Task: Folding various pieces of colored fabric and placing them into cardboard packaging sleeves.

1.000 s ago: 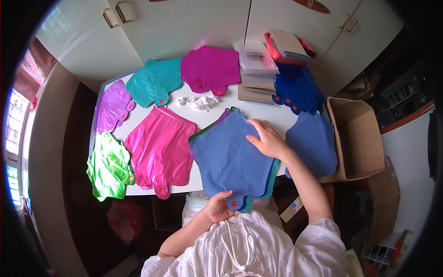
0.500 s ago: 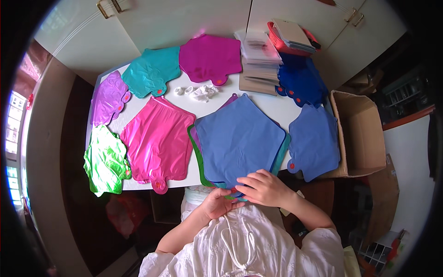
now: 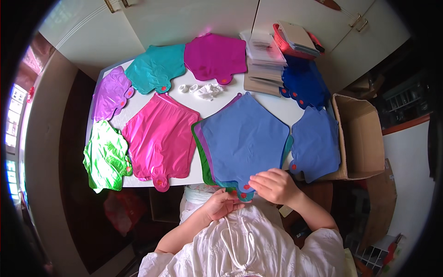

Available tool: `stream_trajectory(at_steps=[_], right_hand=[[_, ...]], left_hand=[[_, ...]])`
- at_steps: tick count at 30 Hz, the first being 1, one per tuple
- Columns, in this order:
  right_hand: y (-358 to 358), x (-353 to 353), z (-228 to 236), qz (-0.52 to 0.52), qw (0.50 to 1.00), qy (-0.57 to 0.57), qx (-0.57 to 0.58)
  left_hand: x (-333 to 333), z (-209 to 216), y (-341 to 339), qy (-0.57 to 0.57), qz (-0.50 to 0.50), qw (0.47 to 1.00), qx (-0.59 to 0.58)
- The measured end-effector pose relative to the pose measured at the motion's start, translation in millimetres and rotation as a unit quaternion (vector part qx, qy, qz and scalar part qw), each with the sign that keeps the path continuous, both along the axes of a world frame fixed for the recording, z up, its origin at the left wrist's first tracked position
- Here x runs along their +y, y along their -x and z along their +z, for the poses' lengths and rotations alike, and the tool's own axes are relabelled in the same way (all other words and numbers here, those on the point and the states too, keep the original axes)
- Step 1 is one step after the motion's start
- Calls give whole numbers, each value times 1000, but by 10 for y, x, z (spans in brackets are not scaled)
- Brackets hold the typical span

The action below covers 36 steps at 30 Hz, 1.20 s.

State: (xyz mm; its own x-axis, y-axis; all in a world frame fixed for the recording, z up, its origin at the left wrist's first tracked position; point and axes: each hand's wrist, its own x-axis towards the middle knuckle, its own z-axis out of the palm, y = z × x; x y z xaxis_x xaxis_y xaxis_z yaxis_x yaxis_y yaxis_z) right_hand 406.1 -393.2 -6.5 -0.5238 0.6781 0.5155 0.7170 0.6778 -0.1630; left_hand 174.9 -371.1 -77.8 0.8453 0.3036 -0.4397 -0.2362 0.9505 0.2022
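On the white table (image 3: 138, 111), a light, limp, slippery blue balloon (image 3: 244, 138) is pinched at its 6 o'clock neck by the closed fingers of the left hand (image 3: 221, 204) and the right hand (image 3: 275, 185), where it is best held.

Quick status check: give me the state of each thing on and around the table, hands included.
Blue foil balloon: deflated, flat, top of a stack.
Left hand: at the stack's neck, beneath it.
Right hand: fingers on the stack's lower edge.
Pink balloon: flat, uninflated.
Green balloon: crinkled, overhanging the table edge.
Cardboard box: open.
Cabinet doors: closed.
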Motion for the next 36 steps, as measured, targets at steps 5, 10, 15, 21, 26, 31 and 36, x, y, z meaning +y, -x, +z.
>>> stream_trajectory(at_steps=[5, 10, 15, 21, 26, 31, 36], right_hand=[[76, -138, -83, 26, 996, 49, -69], [53, -146, -98, 46, 997, 15, -66], [41, -127, -120, 1, 996, 74, 43], [32, -74, -137, -35, 999, 4, 27], [79, -99, -228, -8, 999, 3, -31], [88, -89, -254, -5, 1000, 14, -20], [97, -66, -294, -16, 999, 38, 17]], left_hand=[[-28, -139, -1, 8, 36, 999, 31], [-20, -107, -2, 8, 26, 998, 53], [-19, -147, 9, -11, 13, 999, 50], [-18, 7, -46, -37, 34, 994, 93], [-25, -86, -73, -78, 69, 987, 121], [-61, -98, -96, -136, 96, 972, 164], [-42, -75, -69, -138, 74, 975, 159]])
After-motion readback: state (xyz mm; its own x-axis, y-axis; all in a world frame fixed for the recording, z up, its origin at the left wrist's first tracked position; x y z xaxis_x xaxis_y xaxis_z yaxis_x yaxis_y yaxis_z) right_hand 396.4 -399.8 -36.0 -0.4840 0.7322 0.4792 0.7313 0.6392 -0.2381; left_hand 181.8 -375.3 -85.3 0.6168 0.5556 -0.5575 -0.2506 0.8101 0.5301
